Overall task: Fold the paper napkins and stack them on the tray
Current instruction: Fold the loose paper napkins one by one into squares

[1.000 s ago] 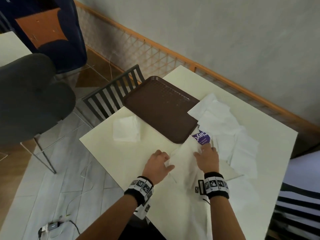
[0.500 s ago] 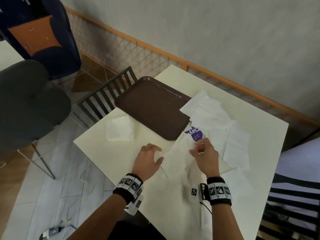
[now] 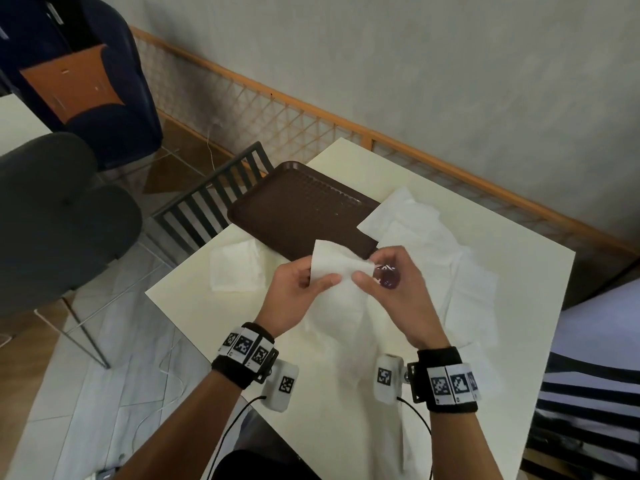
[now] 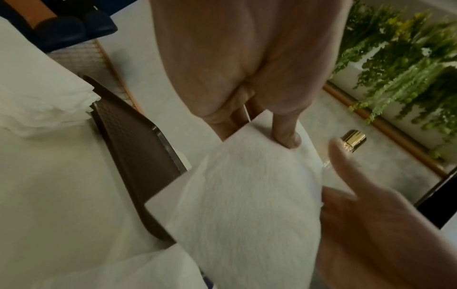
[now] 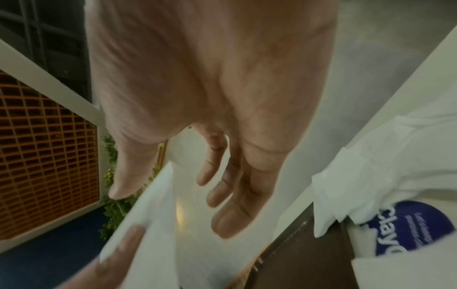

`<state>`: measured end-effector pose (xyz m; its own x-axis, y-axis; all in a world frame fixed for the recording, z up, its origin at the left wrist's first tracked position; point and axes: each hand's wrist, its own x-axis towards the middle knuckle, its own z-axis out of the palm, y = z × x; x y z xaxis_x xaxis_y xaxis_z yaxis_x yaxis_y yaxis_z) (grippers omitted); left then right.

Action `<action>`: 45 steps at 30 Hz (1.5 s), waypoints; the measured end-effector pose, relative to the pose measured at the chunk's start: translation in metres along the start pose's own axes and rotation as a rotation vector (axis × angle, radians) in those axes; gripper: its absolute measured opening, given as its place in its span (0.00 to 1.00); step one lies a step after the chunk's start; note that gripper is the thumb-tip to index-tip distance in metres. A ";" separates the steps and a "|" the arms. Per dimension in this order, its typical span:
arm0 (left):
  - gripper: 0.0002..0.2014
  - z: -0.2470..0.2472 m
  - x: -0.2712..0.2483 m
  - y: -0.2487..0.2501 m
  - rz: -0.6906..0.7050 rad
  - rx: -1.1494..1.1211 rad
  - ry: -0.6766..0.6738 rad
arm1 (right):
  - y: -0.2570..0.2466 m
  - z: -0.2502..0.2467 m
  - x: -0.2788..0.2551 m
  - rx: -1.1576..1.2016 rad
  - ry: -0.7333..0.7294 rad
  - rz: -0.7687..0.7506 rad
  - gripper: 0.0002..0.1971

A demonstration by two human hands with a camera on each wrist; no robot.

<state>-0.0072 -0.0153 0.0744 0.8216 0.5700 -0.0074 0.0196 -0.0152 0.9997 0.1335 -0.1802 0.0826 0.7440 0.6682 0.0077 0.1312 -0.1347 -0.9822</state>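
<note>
Bare brown tray (image 3: pixel 298 209), napkin (image 3: pixel 337 268) aloft

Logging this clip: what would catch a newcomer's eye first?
Both hands, left and right, pinch one white napkin up over the table. Beyond them lies a bare brown tray, with loose napkins heaped to its right and one folded napkin to its left.

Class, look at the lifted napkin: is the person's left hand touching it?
Touching. In the head view the left hand pinches the napkin, thumb lying across the paper; the right hand holds its other side.
</note>
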 end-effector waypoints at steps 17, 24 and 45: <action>0.09 -0.037 -0.004 0.012 0.161 0.035 -0.055 | 0.015 0.035 0.006 0.396 -0.089 -0.091 0.19; 0.10 -0.049 -0.006 0.021 0.179 0.060 -0.026 | 0.008 0.044 0.011 0.476 -0.098 -0.038 0.26; 0.16 -0.093 -0.012 0.018 0.206 0.315 0.180 | -0.001 0.141 0.029 -0.662 0.100 -0.466 0.15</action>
<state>-0.0701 0.0542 0.0942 0.7142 0.6630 0.2244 0.0612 -0.3785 0.9236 0.0622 -0.0579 0.0570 0.5679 0.6981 0.4359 0.7788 -0.2843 -0.5592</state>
